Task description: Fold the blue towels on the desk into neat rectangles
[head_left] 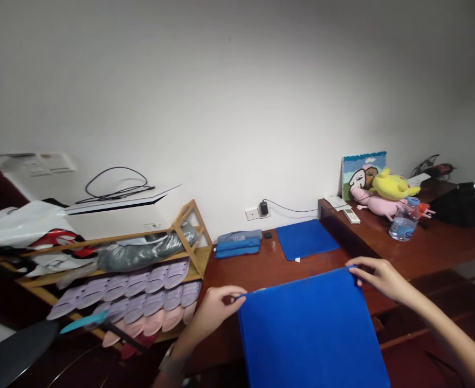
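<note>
A large blue fabric panel [310, 328] is stretched between my two hands at the front of the brown desk [237, 275]. My left hand [223, 307] pinches its upper left corner between thumb and fingers. At the upper right corner, my right hand [372, 274] grips the edge the same way. The panel's lower part runs out of the bottom of the view. Behind it, a smaller blue rectangular panel [307, 240] lies flat on the desk, with a small white tag at its front edge. Left of that sits a folded blue cloth item [238, 244].
A wooden shoe rack [192, 253] with several slippers [146, 285] stands left. On the raised right desktop [386, 253] are a water bottle [405, 221], plush toys [394, 186], a remote [351, 216] and a picture [362, 172]. A plugged-in charger [263, 208] trails a cable along the wall.
</note>
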Available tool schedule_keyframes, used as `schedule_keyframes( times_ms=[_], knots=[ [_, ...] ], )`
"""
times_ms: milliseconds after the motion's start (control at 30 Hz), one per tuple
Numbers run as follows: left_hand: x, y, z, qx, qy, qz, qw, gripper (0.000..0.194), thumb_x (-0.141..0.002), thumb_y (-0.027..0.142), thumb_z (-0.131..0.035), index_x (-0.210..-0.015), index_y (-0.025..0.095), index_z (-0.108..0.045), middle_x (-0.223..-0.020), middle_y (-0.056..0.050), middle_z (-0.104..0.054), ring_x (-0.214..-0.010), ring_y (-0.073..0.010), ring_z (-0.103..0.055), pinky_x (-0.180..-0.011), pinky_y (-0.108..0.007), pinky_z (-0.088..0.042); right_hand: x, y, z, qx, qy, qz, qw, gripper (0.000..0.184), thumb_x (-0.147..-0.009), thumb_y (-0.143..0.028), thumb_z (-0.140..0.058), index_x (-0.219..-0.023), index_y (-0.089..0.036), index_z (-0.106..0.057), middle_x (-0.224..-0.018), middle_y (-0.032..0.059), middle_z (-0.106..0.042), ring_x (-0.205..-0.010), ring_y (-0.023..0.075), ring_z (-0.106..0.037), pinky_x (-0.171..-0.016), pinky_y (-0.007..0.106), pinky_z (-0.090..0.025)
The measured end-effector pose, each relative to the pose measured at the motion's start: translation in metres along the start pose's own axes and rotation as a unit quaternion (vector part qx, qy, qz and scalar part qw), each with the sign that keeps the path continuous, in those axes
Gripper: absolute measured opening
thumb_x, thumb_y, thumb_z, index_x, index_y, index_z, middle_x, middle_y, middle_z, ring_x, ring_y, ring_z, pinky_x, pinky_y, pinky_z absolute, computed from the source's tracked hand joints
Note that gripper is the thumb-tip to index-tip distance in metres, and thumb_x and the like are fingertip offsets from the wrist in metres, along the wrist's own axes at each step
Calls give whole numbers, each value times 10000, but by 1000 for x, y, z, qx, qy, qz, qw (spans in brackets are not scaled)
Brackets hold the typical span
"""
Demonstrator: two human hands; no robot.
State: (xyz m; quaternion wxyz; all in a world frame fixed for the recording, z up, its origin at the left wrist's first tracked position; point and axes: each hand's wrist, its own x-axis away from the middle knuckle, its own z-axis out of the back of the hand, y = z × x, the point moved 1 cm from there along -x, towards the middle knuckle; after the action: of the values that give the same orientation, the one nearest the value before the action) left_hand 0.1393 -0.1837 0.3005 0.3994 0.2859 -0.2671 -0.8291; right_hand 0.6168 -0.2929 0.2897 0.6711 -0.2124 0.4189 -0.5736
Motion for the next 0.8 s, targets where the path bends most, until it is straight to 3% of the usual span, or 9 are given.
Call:
schedule_keyframes(
  times_ms=[67, 133, 267, 400, 500, 600, 700, 800],
  knots=[
    [-50, -3, -9, 31, -20, 3, 999, 242, -861, 407, -710, -950, 213, -826, -951, -35, -838, -850, -213, -772, -765, -285, -614, -37, 21, 12, -2, 2, -17, 1000, 430, -942, -606, -619, -1052, -222, -779, -817, 53, -801, -719, 217, -758, -712, 305, -613],
    [-106, -5, -16, 43, -3, -7, 999, 249, -848, 409, -719, -951, 208, -826, -942, -46, -837, -853, -232, -770, -772, -311, -612, -82, 41, 26, 14, 32, -22, 999, 420, -918, -593, -631, -1045, -218, -773, -900, 65, -815, -808, 240, -772, -787, 332, -606],
    [-214, -4, -28, -34, 109, -54, 992, 159, -856, 291, -704, -941, 233, -825, -951, -37, -836, -871, -237, -768, -822, -332, -595, -182, 77, 53, 69, 146, -8, 987, 336, -889, -493, -625, -1025, -221, -767, -927, 69, -817, -860, 263, -765, -882, 395, -579],
    [-283, -11, -54, -127, 195, -86, 969, 188, -888, 201, -682, -997, 256, -825, -1040, -55, -829, -978, -250, -751, -918, -367, -559, -250, 115, 61, 135, 244, 23, 960, 280, -905, -387, -591, -1030, -207, -765, -1047, 105, -802, -949, 275, -739, -941, 426, -553],
    [-299, -36, -91, -136, 214, -89, 963, 183, -909, 194, -675, -1011, 242, -819, -1049, -73, -821, -1016, -263, -724, -955, -402, -530, -262, 155, 46, 202, 268, 15, 942, 280, -936, -311, -536, -1060, -183, -751, -1108, 135, -772, -1057, 285, -702, -1001, 439, -525],
    [-294, -75, -145, -174, 195, -106, 959, 192, -963, 210, -629, -1039, 238, -804, -1072, -73, -808, -1038, -256, -695, -951, -413, -505, -248, 204, 13, 291, 233, -43, 927, 345, -988, -234, -437, -1179, -163, -715, -1238, 165, -709, -1120, 273, -678, -1014, 403, -508],
    [-275, -115, -208, -214, 131, -116, 961, 217, -990, 186, -587, -1027, 243, -792, -1057, -67, -798, -1010, -237, -680, -893, -386, -500, -222, 251, -28, 364, 149, -136, 909, 428, -998, -148, -367, -1293, -185, -674, -1373, 179, -631, -965, 247, -733, -882, 373, -539],
    [-251, -145, -259, -225, 90, -112, 964, 226, -958, 125, -602, -903, 244, -787, -915, -43, -789, -894, -219, -685, -810, -353, -511, -195, 287, -64, 396, 85, -197, 893, 444, -945, -78, -383, -1215, -177, -722, -1270, 189, -686, -791, 232, -750, -762, 359, -549]
  ],
)
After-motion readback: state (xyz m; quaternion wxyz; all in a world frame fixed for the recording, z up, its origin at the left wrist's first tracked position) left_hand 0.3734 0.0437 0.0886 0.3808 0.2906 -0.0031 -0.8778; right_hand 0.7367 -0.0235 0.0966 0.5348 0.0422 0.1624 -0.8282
